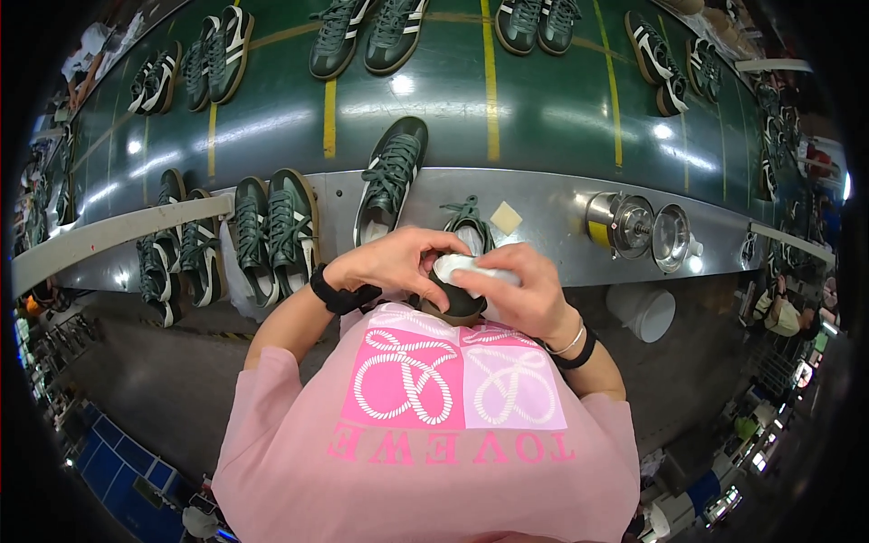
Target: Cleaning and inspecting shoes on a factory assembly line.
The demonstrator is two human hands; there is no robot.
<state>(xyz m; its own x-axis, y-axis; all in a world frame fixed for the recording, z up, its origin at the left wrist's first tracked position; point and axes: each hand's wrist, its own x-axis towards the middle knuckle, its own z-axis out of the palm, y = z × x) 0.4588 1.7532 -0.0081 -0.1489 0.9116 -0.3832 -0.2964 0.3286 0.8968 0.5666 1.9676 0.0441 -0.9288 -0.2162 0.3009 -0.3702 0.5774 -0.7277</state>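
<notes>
In front of my chest is a dark green lace-up sneaker [466,214] with a pale inside and a brown sole edge. My left hand [398,264] grips its near end from the left, fingers and thumb curled round it. Pinched in my right hand [523,284] is a white piece [463,266] like a folded cloth, pressed against that same end. My fingers hide much of the shoe there. Just beyond my left hand, a matching sneaker [395,172] stands with its toe pointing away. A small cream square pad [506,218] lies beside the held shoe.
Several matching sneakers [281,226] stand on the metal ledge [543,195] to the left, by a pale rail [127,237]. More pairs [396,34] rest across the green conveyor belt [444,90]. At right are a metal pot [621,223], its round lid [671,237] and a white bucket [640,312] below.
</notes>
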